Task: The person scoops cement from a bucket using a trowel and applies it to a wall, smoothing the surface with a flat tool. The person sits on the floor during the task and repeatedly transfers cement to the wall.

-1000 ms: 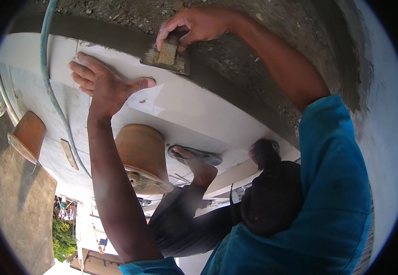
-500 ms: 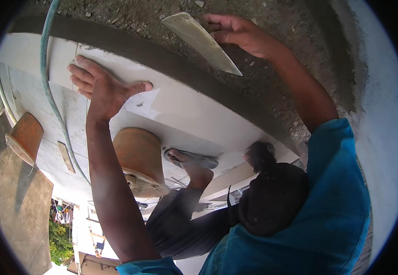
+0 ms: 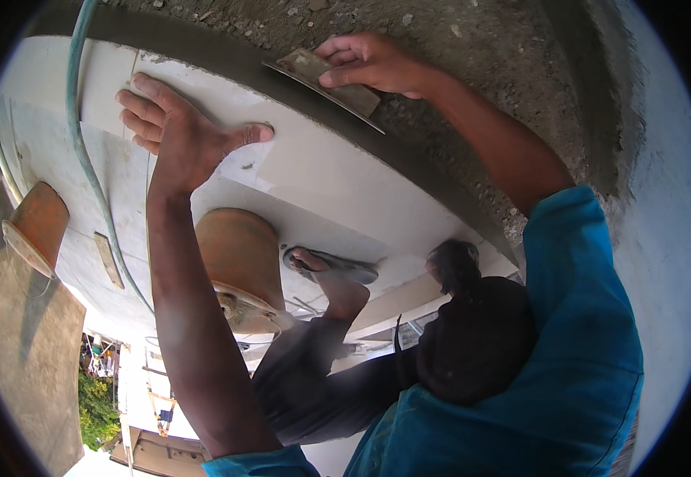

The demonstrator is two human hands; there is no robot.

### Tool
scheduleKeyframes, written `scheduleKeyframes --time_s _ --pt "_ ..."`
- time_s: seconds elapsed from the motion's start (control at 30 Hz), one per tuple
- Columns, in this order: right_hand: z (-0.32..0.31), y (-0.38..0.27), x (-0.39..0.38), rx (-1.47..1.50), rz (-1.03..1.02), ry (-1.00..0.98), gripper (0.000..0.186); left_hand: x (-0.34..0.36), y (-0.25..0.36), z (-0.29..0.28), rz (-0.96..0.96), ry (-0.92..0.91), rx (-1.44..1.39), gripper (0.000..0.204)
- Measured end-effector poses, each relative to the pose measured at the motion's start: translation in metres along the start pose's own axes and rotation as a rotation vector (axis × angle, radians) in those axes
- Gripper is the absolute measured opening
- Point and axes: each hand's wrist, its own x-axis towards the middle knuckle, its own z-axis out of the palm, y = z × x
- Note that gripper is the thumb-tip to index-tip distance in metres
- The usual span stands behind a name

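Observation:
My left hand [image 3: 182, 135] rests with fingers spread on the pale tiled face [image 3: 322, 167] below a ledge edge. My right hand [image 3: 373, 67] grips a flat rectangular trowel [image 3: 357, 97], tilted over the grey mortar band [image 3: 433, 191] that runs along the ledge's edge; its handle is mostly hidden. Rough soil and rubble [image 3: 481, 48] lie beyond that band. A teal hose [image 3: 77, 127] runs down beside my left hand.
A rusty orange bucket [image 3: 234, 242] stands by my sandalled foot [image 3: 329, 266]. Another bucket [image 3: 39, 222] and a short board [image 3: 108, 258] are at the left. A pale wall [image 3: 656, 278] curves along the right.
The trowel has gone from resting on the mortar band, up over the soil, then back to the band at a different tilt. My left hand stays spread on the tiles.

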Motion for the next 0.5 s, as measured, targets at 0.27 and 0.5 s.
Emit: scheduleKeyframes --time_s 0.27,0.5 --pt "0.017 -0.040 -0.039 0.014 -0.049 -0.046 0.061 -0.001 0.001 -0.002 0.024 0.004 -0.073 0.174" --pt "-0.004 -0.042 -0.026 0.097 -0.034 0.091 0.070 -0.002 0.004 -0.003 0.005 -0.013 -0.077 0.173"
